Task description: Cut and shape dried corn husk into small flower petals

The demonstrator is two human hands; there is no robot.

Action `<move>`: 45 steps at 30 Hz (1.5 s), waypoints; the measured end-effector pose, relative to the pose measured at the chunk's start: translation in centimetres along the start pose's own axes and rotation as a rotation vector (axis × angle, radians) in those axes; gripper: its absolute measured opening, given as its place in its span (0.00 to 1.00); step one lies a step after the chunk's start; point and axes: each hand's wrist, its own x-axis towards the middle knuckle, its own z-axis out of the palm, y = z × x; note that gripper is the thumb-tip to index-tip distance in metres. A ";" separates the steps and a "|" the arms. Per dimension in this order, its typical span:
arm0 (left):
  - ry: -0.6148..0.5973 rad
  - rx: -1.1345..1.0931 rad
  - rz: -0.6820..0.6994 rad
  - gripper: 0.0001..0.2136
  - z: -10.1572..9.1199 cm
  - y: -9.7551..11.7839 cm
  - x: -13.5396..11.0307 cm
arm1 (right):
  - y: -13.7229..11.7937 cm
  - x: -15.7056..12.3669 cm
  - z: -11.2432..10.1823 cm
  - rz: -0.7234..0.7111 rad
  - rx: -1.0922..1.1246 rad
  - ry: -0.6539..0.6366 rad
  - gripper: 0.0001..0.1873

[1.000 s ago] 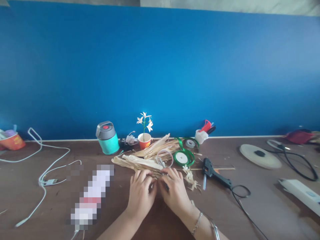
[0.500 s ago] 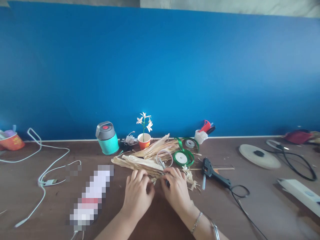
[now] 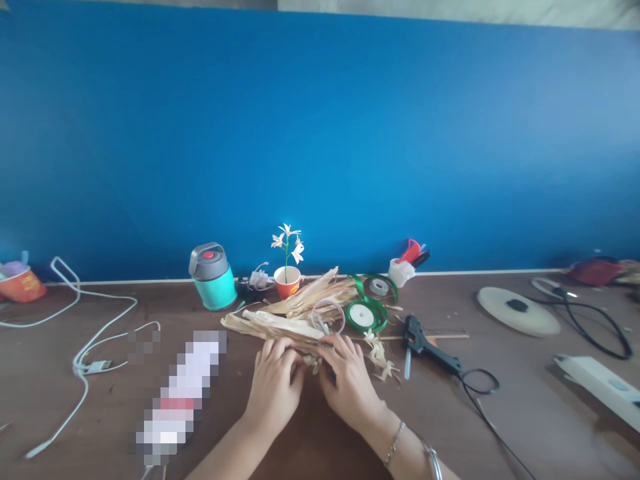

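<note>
My left hand [image 3: 276, 381] is closed in a pinch at the front edge of a heap of dried corn husks [image 3: 280, 327]. A small pale husk piece [image 3: 313, 362] shows between the two hands, beside my left fingertips. My right hand [image 3: 350, 381] is curled around scissors [image 3: 331, 373]; a dark handle shows by the thumb, and most of the tool is hidden under the fingers. Just beyond the right fingers, a ring-shaped roll [image 3: 343, 317] rests on the husks. Several small husk flowers [image 3: 381, 357] lie to the right of my right hand.
Behind the husks stand a paper cup with a flower stem [image 3: 289, 283] and a teal flask [image 3: 215, 290]. Green ribbon spools [image 3: 367, 315], a black glue gun [image 3: 433, 350] with its cord and a pot lid [image 3: 520, 313] lie rightward. White cables [image 3: 85, 347] spread leftward.
My left thumb has drawn slightly closer to its fingers, and my right hand has turned a little over the scissors. Both hands stay at the husks.
</note>
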 end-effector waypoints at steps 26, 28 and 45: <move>0.116 -0.221 0.037 0.07 -0.1 0.9 0.2 | -0.6 0.2 -0.1 -0.020 0.103 0.116 0.08; 0.126 -0.207 0.004 0.07 0.0 1.2 0.1 | -0.8 0.2 0.1 -0.042 0.054 0.154 0.08; 0.144 -0.182 -0.011 0.05 -0.1 0.8 0.2 | -0.1 0.1 -0.1 0.007 0.096 0.069 0.11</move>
